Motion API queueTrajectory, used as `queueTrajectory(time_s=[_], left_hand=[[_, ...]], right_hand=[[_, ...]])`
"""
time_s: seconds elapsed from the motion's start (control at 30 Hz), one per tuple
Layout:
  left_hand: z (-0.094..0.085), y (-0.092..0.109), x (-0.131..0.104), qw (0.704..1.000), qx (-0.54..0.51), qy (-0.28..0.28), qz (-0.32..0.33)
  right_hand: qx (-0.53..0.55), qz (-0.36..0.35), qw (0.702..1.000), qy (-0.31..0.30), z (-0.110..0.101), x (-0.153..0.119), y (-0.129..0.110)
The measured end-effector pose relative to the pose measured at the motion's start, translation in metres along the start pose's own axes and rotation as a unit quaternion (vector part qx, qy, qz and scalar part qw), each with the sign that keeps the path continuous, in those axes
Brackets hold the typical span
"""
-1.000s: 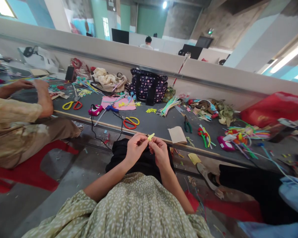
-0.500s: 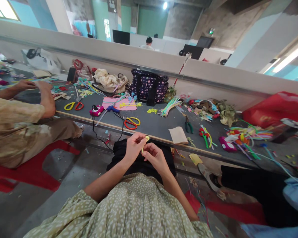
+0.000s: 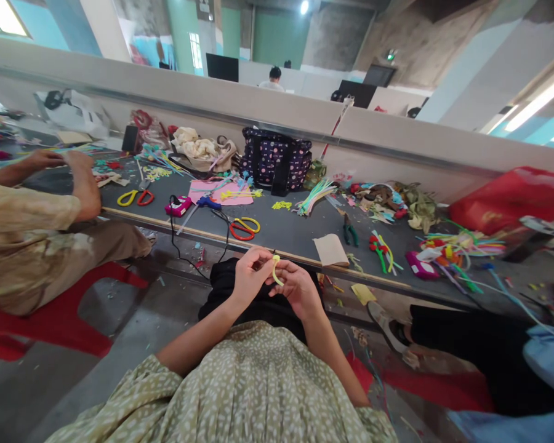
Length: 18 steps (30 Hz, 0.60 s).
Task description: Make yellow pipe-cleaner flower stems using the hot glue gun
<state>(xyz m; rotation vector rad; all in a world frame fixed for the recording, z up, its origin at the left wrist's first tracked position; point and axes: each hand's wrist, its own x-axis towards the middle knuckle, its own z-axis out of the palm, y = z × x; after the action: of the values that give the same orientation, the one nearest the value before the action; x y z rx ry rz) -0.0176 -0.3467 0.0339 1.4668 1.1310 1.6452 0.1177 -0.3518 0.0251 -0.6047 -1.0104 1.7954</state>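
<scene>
Over my lap, at the table's front edge, my left hand (image 3: pixel 252 275) pinches a short pale-yellow pipe cleaner (image 3: pixel 276 275) between thumb and fingertips. The upper end of the piece looks coiled, and its tail curves down toward the right. Close beside it is my right hand (image 3: pixel 299 289), fingers bent and apart around the hanging tail. The tail's tip shows free in front of that hand; whether a fingertip touches the piece higher up is hard to see. Just beyond my hands lie scissors (image 3: pixel 242 229) with one red and one yellow handle.
A brown paper piece (image 3: pixel 331 250), green-handled pliers (image 3: pixel 349 230) and a pipe-cleaner bundle (image 3: pixel 314 198) lie on the table. A blue glue gun (image 3: pixel 209 202) rests near a pink box (image 3: pixel 178 206). Behind stands a patterned bag (image 3: pixel 276 160). Co-workers sit left and right.
My right fingers have spread away from the yellow pipe cleaner's tail, which now hangs curved in view. The left hand keeps its pinch. The view has shifted slightly.
</scene>
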Motion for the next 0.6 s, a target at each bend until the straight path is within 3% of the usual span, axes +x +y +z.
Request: queueTrajectory(time_s=[0.17, 0.4, 0.6], left_hand=[[0.001, 0.000, -0.002, 1.000, 0.001, -0.015, 0.012], [0.009, -0.008, -0.006, 0.974, -0.179, -0.011, -0.138], [0.007, -0.003, -0.001, 0.944, -0.243, -0.096, -0.204]], right_hand=[[-0.046, -0.030, 0.997, 0.054, 0.005, 0.004, 0.003], [-0.171, -0.078, 0.981, 0.055, 0.007, 0.002, 0.008], [-0.138, -0.096, 0.983, 0.079, 0.004, 0.003, 0.003]])
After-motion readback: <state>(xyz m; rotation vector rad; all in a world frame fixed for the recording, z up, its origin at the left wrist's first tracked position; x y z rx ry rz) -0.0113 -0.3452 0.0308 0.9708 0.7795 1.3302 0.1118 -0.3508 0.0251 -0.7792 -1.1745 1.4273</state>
